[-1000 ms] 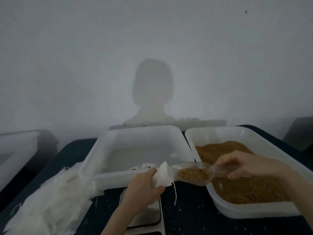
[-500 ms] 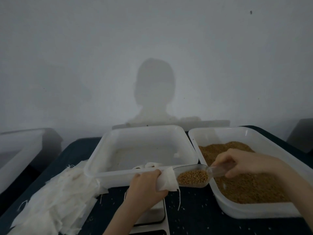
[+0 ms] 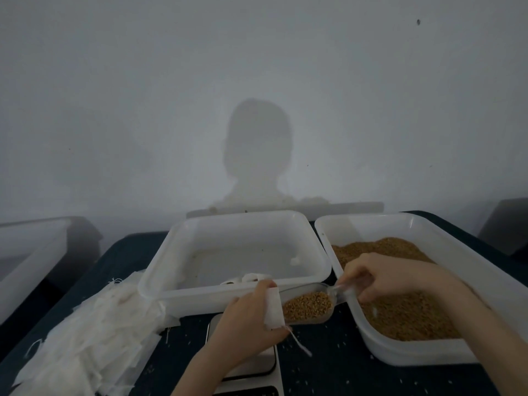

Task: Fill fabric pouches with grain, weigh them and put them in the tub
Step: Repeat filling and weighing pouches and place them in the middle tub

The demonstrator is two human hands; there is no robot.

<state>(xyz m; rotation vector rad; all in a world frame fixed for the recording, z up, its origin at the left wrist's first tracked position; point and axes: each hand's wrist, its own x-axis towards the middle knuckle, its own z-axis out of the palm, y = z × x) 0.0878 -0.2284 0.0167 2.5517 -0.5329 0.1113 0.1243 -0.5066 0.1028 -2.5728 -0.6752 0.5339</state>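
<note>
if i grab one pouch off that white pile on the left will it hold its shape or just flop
Probably flops: the pile of empty pouches lies crumpled and overlapping, edges drooping. Likely very light, since the fabric looks thin and half see-through. The loose strings could snag neighbours, so more than one may lift. The pouch in the left hand folds where it is gripped.

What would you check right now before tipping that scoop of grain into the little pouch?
1. Pouch gripped by left hand: ok.
2. Pouch mouth open towards scoop: cannot tell, the opening is hidden.
3. Scoop loaded with grain, handle held by right hand: ok.
4. Scoop tip at the pouch: ok, they meet.
5. Scale below to weigh: ok, though partly covered by the arm.
6. Tub has room: ok, only a few pouches inside.
</note>
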